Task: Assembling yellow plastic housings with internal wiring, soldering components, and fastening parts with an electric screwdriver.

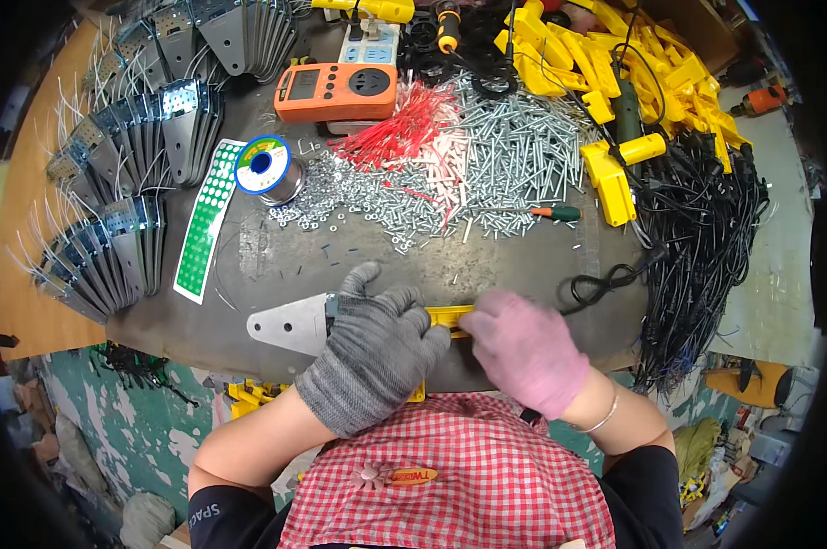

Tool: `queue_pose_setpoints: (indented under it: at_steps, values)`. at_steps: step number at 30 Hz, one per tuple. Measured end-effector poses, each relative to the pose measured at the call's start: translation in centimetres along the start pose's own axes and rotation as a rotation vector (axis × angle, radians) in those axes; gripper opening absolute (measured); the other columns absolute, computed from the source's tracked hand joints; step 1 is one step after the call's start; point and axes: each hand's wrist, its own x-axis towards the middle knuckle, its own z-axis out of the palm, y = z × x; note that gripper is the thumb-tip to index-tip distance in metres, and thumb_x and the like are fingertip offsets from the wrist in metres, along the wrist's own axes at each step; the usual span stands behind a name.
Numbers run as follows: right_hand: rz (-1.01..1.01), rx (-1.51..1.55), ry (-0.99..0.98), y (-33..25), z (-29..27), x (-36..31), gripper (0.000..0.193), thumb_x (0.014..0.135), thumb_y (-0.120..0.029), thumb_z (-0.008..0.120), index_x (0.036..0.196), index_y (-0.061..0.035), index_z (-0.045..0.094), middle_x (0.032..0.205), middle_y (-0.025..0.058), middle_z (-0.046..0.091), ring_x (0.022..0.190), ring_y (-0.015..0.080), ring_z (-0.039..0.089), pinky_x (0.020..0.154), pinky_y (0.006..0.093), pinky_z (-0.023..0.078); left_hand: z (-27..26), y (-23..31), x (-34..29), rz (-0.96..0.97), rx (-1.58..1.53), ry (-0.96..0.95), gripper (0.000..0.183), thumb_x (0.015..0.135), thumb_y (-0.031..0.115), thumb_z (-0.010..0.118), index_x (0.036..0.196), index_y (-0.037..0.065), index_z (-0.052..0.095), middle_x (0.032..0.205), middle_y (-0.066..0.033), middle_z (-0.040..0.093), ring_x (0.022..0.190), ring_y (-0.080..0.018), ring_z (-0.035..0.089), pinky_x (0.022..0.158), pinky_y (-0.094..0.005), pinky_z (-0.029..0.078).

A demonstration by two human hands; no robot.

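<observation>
My left hand (374, 343), in a grey striped glove, lies over a flat grey metal plate (281, 327) with two holes and grips it together with a yellow plastic housing (448, 316). The plate's rounded end sticks out to the left, and the housing shows between my two hands. At the housing's right end is my right hand (529, 355) in a pink glove, slightly blurred. Its fingers are curled and pressed together; what they pinch is hidden. Just right of it, a black cable (604, 285) lies looped on the dark worktable (340, 252).
Metal plates with white wires (125, 242) stand in rows at left. A green-dotted sticker sheet (210, 220), solder spool (265, 169), orange meter (335, 91), nuts (326, 194) and screws (523, 146) lie ahead. Yellow housings (656, 69) and black cables (697, 247) are heaped at right.
</observation>
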Motion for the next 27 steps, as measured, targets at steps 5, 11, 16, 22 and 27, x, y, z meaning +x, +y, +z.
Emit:
queue_pose_setpoints:
  at_steps: [5,11,16,22,27]
  values:
    - [0.029,0.158,0.059,0.4,0.8,1.1,0.006,0.083,-0.01,0.062,0.087,-0.0051,0.061,0.087,0.0134,0.059,0.079,0.0347,0.065,0.069,0.0449,0.056,0.2,0.7,-4.0,0.074,0.106,0.088,0.016,0.077,0.021,0.065,0.09,0.018,0.074,0.102,0.0013,0.071,0.107,-0.0206,0.062,0.102,-0.0569,0.035]
    - [0.033,0.109,0.122,-0.2,1.0,2.1,0.007,0.085,-0.01,0.063,0.09,-0.0056,0.061,0.087,0.0141,0.06,0.077,0.0366,0.065,0.066,0.0456,0.055,3.1,2.0,-5.5,-0.007,0.026,0.218,0.034,0.074,0.028,0.076,0.103,0.011,0.07,0.099,-0.0048,0.073,0.09,-0.0247,0.068,0.094,-0.057,0.041]
    - [-0.069,0.356,0.097,0.7,1.3,3.4,0.008,0.084,-0.008,0.063,0.092,-0.0053,0.063,0.088,0.0149,0.06,0.078,0.0373,0.065,0.07,0.0468,0.054,2.9,3.0,-3.4,-0.152,-0.061,0.283,0.037,0.075,0.029,0.078,0.103,0.007,0.066,0.089,-0.0065,0.07,0.076,-0.0263,0.066,0.085,-0.051,0.042]
    - [-0.163,0.404,0.118,1.3,1.7,3.0,0.01,0.085,-0.011,0.063,0.093,-0.0057,0.064,0.089,0.015,0.06,0.081,0.0363,0.064,0.071,0.0453,0.054,3.7,1.9,-4.9,-0.048,0.089,0.279,0.03,0.07,0.022,0.074,0.096,0.007,0.069,0.103,-0.0099,0.068,0.094,-0.0259,0.063,0.087,-0.0504,0.041]
    - [-0.104,0.373,0.145,-0.8,1.7,4.0,0.012,0.086,-0.017,0.065,0.093,-0.008,0.063,0.085,0.0126,0.06,0.076,0.0342,0.065,0.067,0.0442,0.054,1.8,2.8,-5.3,-0.074,0.247,0.038,0.037,0.075,0.025,0.064,0.108,0.011,0.075,0.12,-0.0047,0.068,0.119,-0.0299,0.061,0.091,-0.0598,0.037]
